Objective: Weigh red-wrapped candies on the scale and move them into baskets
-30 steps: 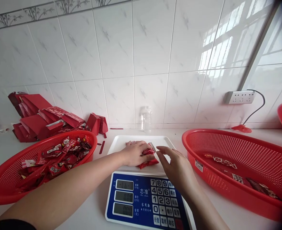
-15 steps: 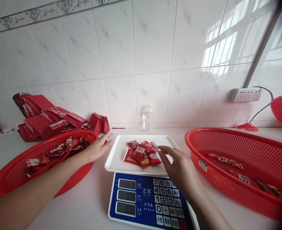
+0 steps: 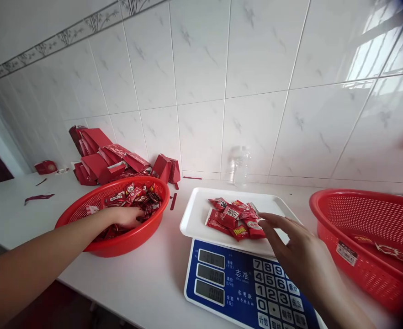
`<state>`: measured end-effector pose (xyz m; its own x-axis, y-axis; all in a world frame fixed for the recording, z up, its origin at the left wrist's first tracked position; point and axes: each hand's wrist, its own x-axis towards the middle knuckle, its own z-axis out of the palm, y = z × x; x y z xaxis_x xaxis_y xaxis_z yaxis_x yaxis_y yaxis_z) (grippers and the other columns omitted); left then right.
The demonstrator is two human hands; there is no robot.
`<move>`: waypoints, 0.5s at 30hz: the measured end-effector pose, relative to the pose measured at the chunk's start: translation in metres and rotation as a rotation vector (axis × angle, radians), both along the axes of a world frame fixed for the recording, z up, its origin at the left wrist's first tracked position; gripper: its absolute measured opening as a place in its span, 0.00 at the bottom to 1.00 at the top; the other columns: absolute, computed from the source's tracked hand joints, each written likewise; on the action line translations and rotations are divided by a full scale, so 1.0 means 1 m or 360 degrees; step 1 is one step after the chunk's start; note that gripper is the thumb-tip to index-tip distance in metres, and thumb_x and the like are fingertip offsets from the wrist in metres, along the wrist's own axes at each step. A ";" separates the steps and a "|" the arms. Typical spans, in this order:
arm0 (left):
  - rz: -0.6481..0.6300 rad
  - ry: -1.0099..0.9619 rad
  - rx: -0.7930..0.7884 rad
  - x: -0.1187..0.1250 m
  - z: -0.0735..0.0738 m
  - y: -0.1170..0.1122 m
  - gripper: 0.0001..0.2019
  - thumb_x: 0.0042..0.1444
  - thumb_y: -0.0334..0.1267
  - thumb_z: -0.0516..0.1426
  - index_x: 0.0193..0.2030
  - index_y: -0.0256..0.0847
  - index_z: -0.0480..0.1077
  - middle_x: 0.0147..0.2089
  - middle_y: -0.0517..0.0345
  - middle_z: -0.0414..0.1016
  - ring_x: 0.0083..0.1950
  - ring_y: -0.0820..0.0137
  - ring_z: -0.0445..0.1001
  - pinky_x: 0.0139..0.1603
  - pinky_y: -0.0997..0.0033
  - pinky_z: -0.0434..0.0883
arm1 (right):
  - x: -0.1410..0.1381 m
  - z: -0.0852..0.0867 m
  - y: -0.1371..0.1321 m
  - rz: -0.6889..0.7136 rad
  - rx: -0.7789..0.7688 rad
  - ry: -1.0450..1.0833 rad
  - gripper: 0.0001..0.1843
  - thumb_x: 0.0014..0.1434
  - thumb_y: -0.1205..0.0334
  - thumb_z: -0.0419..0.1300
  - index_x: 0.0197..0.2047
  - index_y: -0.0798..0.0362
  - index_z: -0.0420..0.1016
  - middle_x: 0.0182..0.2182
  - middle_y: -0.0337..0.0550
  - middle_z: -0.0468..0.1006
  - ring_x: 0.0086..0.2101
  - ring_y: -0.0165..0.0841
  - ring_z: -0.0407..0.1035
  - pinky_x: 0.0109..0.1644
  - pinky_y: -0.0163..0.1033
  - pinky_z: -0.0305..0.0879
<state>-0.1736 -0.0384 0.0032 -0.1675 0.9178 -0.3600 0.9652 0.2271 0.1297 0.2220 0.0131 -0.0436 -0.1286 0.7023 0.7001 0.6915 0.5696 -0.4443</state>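
Observation:
My left hand reaches into the left red plastic basket, its fingers sunk among small red snack packets. Those fingertips are hidden, so whether they grip a packet cannot be told. My right hand hovers over the right side of a white tray, with thumb and forefinger slightly apart. Their tips are close beside a small heap of red packets lying on the tray. Under the tray is a blue electronic scale with number keys and three small displays.
Another red basket with a few packets inside stands at the right. Folded red paper boxes are piled behind the left basket. A clear plastic bottle stands by the tiled wall. Red strips lie on the white table.
My left hand has moved from beside the tray into the left basket's packets. The view has turned left. My right hand stays beside the heap on the tray.

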 end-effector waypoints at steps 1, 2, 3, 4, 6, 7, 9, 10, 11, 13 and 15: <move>-0.0008 0.0006 -0.0034 0.001 0.001 0.001 0.11 0.51 0.33 0.61 0.43 0.38 0.74 0.47 0.53 0.77 0.42 0.62 0.76 0.44 0.61 0.72 | 0.000 0.000 0.000 -0.0012 -0.0009 -0.0007 0.23 0.61 0.44 0.48 0.38 0.48 0.79 0.31 0.41 0.81 0.27 0.39 0.72 0.26 0.41 0.65; -0.0011 0.0012 -0.0051 0.002 0.001 0.002 0.13 0.51 0.32 0.62 0.45 0.37 0.73 0.51 0.51 0.75 0.44 0.63 0.75 0.46 0.59 0.71 | 0.000 0.000 0.000 -0.0025 -0.0016 -0.0011 0.23 0.61 0.44 0.48 0.38 0.48 0.79 0.31 0.42 0.82 0.27 0.39 0.72 0.26 0.41 0.65; -0.0010 0.0022 -0.0045 0.003 0.001 0.003 0.14 0.52 0.31 0.63 0.46 0.37 0.72 0.54 0.50 0.72 0.46 0.63 0.74 0.48 0.57 0.71 | 0.000 0.000 0.000 -0.0032 -0.0022 -0.0017 0.23 0.61 0.44 0.48 0.39 0.48 0.79 0.32 0.42 0.82 0.26 0.39 0.72 0.26 0.41 0.65; -0.0005 0.0030 -0.0029 0.003 0.000 0.004 0.14 0.52 0.31 0.64 0.47 0.36 0.72 0.55 0.50 0.71 0.47 0.63 0.73 0.50 0.55 0.70 | 0.000 -0.001 0.000 -0.0032 -0.0030 -0.0023 0.23 0.61 0.44 0.48 0.39 0.48 0.79 0.33 0.41 0.82 0.26 0.39 0.72 0.26 0.41 0.65; 0.0012 0.0037 0.0011 0.003 -0.003 0.005 0.14 0.53 0.31 0.64 0.47 0.36 0.71 0.54 0.50 0.71 0.49 0.61 0.73 0.52 0.53 0.70 | 0.000 -0.002 0.000 -0.0027 -0.0049 -0.0034 0.22 0.61 0.45 0.49 0.39 0.48 0.79 0.32 0.41 0.82 0.24 0.38 0.71 0.26 0.42 0.64; 0.0027 0.0036 0.0031 0.002 -0.005 0.006 0.13 0.54 0.32 0.63 0.47 0.36 0.71 0.53 0.51 0.72 0.49 0.61 0.72 0.52 0.53 0.70 | 0.000 -0.002 0.000 -0.0031 -0.0050 -0.0032 0.22 0.61 0.45 0.49 0.39 0.48 0.79 0.32 0.40 0.82 0.23 0.38 0.71 0.26 0.42 0.64; 0.0077 0.0016 0.0060 0.002 -0.009 0.008 0.11 0.58 0.34 0.62 0.48 0.36 0.71 0.50 0.52 0.72 0.48 0.62 0.73 0.50 0.55 0.72 | 0.000 -0.003 0.001 -0.0051 -0.0039 -0.0012 0.22 0.62 0.44 0.49 0.39 0.47 0.79 0.31 0.40 0.82 0.22 0.36 0.70 0.27 0.42 0.64; 0.0112 -0.0003 0.0068 0.001 -0.011 0.009 0.11 0.59 0.36 0.61 0.48 0.36 0.71 0.48 0.53 0.73 0.47 0.63 0.74 0.48 0.56 0.73 | -0.001 -0.003 0.001 -0.0051 -0.0038 -0.0005 0.22 0.62 0.44 0.49 0.39 0.47 0.79 0.31 0.40 0.82 0.21 0.36 0.69 0.27 0.42 0.64; 0.0152 -0.0028 0.0077 0.001 -0.012 0.010 0.11 0.60 0.37 0.60 0.48 0.36 0.70 0.47 0.54 0.73 0.45 0.63 0.74 0.46 0.57 0.73 | -0.001 -0.002 0.001 -0.0044 -0.0042 -0.0004 0.22 0.61 0.44 0.49 0.39 0.47 0.79 0.30 0.39 0.81 0.21 0.36 0.69 0.27 0.42 0.64; 0.0226 -0.0082 0.0091 0.000 -0.014 0.012 0.11 0.61 0.38 0.60 0.48 0.36 0.70 0.45 0.54 0.74 0.44 0.64 0.75 0.44 0.59 0.74 | -0.001 -0.001 0.001 -0.0020 -0.0068 -0.0016 0.22 0.61 0.44 0.49 0.38 0.47 0.78 0.28 0.39 0.81 0.20 0.36 0.69 0.26 0.42 0.63; 0.0281 -0.0136 0.0097 -0.002 -0.015 0.014 0.11 0.61 0.39 0.59 0.47 0.36 0.71 0.46 0.54 0.74 0.44 0.64 0.75 0.44 0.60 0.75 | -0.001 0.001 0.000 -0.0008 -0.0096 -0.0020 0.22 0.60 0.44 0.49 0.38 0.48 0.79 0.27 0.40 0.81 0.20 0.36 0.69 0.26 0.42 0.62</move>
<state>-0.1755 -0.0243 -0.0120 -0.2990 0.8974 -0.3245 0.8959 0.3811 0.2283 0.2207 0.0134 -0.0424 -0.1335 0.7439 0.6548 0.7000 0.5384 -0.4691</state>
